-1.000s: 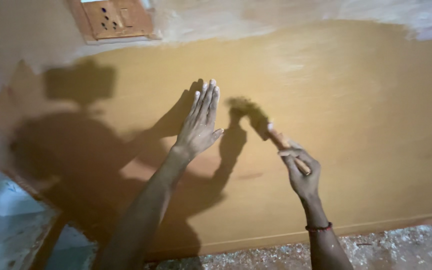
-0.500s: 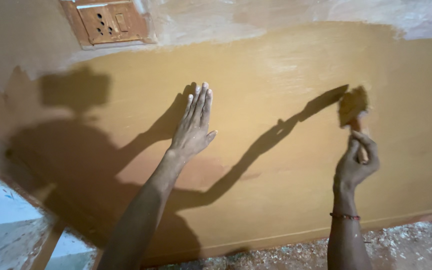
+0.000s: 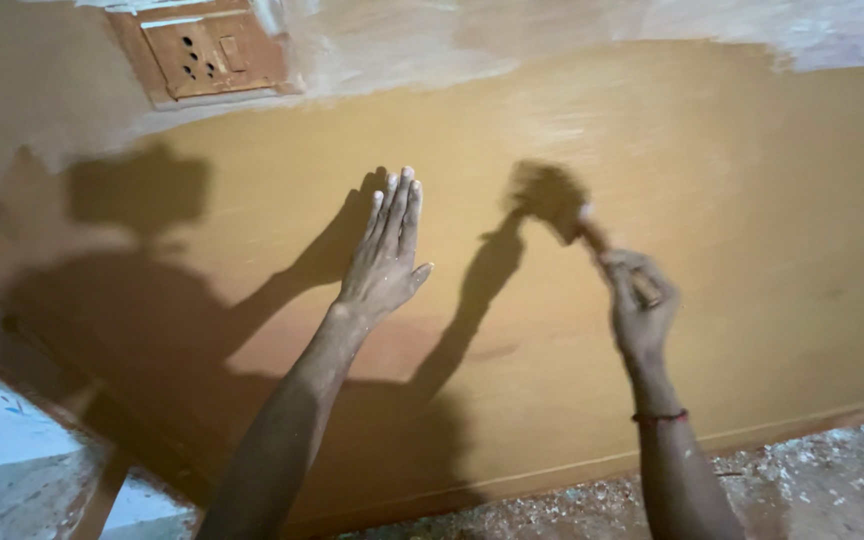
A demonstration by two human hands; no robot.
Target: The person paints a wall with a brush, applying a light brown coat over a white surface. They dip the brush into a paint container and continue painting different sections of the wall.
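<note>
Floor: speckled grey strip [image 3: 832, 485] along the bottom edge.
Wall: ochre-painted surface [image 3: 732, 200].
Right hand [image 3: 640, 305]: closed around a paintbrush [image 3: 607, 250], bristles against the wall.
Left hand [image 3: 387, 255]: flat, fingers together, pressed on paint.
Socket plate [image 3: 214, 55]: farthest, upper left.

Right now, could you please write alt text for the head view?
A right hand sweeps a paintbrush across an ochre wall while the left hand rests flat on it. A switch plate sits at upper left, and debris covers the floor.
</note>
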